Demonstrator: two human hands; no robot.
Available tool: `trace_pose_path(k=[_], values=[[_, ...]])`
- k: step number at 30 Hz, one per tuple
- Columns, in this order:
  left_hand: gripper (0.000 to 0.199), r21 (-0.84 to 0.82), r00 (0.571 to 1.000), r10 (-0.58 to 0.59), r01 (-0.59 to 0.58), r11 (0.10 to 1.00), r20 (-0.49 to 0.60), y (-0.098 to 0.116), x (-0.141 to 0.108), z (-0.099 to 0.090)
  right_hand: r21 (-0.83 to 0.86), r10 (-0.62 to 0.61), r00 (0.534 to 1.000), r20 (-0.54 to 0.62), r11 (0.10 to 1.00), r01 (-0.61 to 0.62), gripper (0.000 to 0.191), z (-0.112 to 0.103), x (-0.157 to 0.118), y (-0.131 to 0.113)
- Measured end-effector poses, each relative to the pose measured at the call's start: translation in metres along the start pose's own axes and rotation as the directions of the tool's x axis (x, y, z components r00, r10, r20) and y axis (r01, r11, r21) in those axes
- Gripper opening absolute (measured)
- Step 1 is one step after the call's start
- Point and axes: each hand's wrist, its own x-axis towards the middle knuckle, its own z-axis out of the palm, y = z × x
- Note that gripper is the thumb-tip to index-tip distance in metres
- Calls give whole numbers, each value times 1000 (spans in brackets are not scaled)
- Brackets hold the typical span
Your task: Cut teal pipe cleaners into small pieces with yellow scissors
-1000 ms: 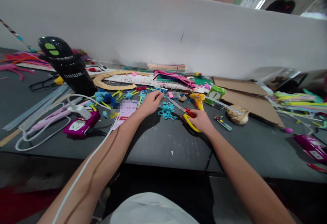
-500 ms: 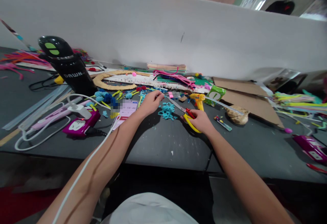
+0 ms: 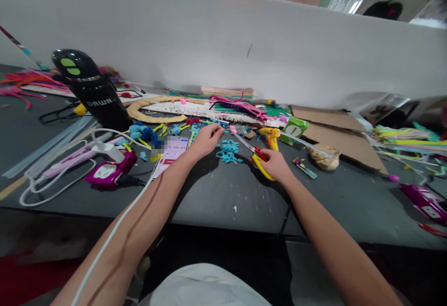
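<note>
My right hand (image 3: 271, 165) is closed round the yellow and red handles of a pair of scissors (image 3: 259, 162). The scissors' blades point up and left, over a small heap of cut blue strips (image 3: 229, 151) on the table. My left hand (image 3: 208, 139) is just left of the blade tips, its thumb and fingertips pinched together. Whatever lies in that pinch is too small to make out. Under my left forearm, a phone (image 3: 171, 153) with a running timer lies partly covered.
A black bottle (image 3: 101, 96) stands at the left, near a purple power socket (image 3: 112, 168) with white cables. Right of the scissors are a yellow glue gun (image 3: 270, 134), a green box (image 3: 294, 130) and cardboard (image 3: 344, 145). Behind my hands lie a tan ring (image 3: 139, 114) and pink cords (image 3: 240, 102).
The scissors' blades have shifted slightly, with their tips a little further right of my left fingers. My left hand stays in place, and the phone's timer has advanced.
</note>
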Motion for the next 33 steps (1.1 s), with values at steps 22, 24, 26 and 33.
trace_pose_path(k=[22, 24, 26, 33], values=[[24, -1, 1000, -4, 4, 1000, 8, 3, -2, -1, -82, -29, 999, 24, 996, 31, 33, -1, 0, -2], [24, 5, 1000, -1, 1, 1000, 7, 3, -1, -2, -77, -31, 999, 14, 997, 32, 36, -2, -1, -3], [24, 7, 1000, 14, -14, 1000, 8, 3, -1, -3, -60, -34, 999, 2, 998, 34, 38, -2, -2, -4], [23, 23, 999, 38, -38, 999, 2, 4, 0, -4, -49, -51, 999, -14, 998, 50, 41, 0, -3, -2]])
